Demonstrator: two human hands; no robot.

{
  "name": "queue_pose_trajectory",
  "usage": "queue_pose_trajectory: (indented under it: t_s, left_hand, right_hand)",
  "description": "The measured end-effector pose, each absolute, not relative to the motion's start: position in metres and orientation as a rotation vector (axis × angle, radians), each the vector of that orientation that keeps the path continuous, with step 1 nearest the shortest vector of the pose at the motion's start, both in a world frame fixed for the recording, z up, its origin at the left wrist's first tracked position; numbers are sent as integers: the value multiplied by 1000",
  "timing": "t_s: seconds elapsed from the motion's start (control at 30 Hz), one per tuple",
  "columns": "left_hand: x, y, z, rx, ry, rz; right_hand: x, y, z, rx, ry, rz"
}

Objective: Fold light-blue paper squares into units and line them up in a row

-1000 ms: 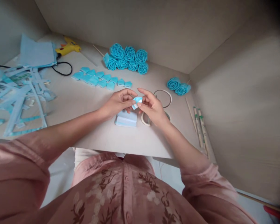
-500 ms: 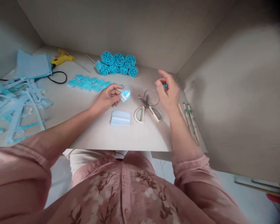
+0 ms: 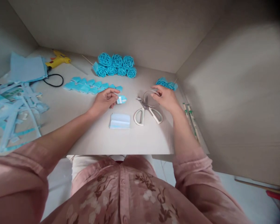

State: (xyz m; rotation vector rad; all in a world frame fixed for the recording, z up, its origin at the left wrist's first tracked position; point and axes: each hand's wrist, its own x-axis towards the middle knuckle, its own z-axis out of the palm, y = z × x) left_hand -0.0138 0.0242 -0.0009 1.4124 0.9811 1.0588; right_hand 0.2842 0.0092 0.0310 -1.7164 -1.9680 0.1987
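My left hand (image 3: 105,101) pinches a small folded piece of blue-and-white paper (image 3: 121,99) between thumb and fingertips. Below it on the table lies a flat folded pale blue sheet (image 3: 119,120). My right hand (image 3: 165,97) is at the right edge of a thin wire ring (image 3: 147,92), its thumb and index finger bent with a gap between their tips. Whether those fingers touch the ring is unclear. Scissors with white handles (image 3: 144,108) lie spread open, overlapping the ring. Just behind my right hand are blue paper roses (image 3: 166,82), partly hidden.
Several blue roses (image 3: 116,63) stand stacked at the back, with a row of folded blue pieces (image 3: 88,85) before them. Left are a yellow glue gun (image 3: 58,59), blue sheets (image 3: 26,68) and heaped paper scraps (image 3: 16,109). Wrapped sticks (image 3: 191,121) lie along the right edge.
My right hand has come down from above to the wire ring, uncovering the roses behind it. My left hand has moved slightly down and left, turning the folded paper.
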Motion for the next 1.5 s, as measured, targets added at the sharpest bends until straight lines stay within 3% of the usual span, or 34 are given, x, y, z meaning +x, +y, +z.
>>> queue_pose_trajectory:
  t_s: [0.33, 0.5, 0.9, 1.1, 1.2, 1.4, 1.5]
  left_hand:
    - [-15, 29, -12, 1632, 1133, 1113]
    - [-14, 30, -15, 1892, 1181, 1226]
    - [-15, 32, -19, 1870, 1151, 1199]
    - [-15, 32, -19, 1805, 1146, 1183]
    - [-14, 31, -19, 1803, 1146, 1171]
    - [-14, 32, -22, 1863, 1117, 1176]
    - [-14, 32, -24, 1903, 1117, 1168]
  right_hand:
    - [285, 12, 30, -1666, -1702, 533]
    - [287, 17, 24, -1633, -1576, 521]
    - [305, 20, 31, -1567, -1317, 614]
    - [311, 24, 12, -1774, -1290, 730]
    - [306, 23, 8, -2015, -1509, 539]
    - [275, -5, 48, -2260, -1872, -366]
    - [260, -30, 73, -2272, -1983, -297]
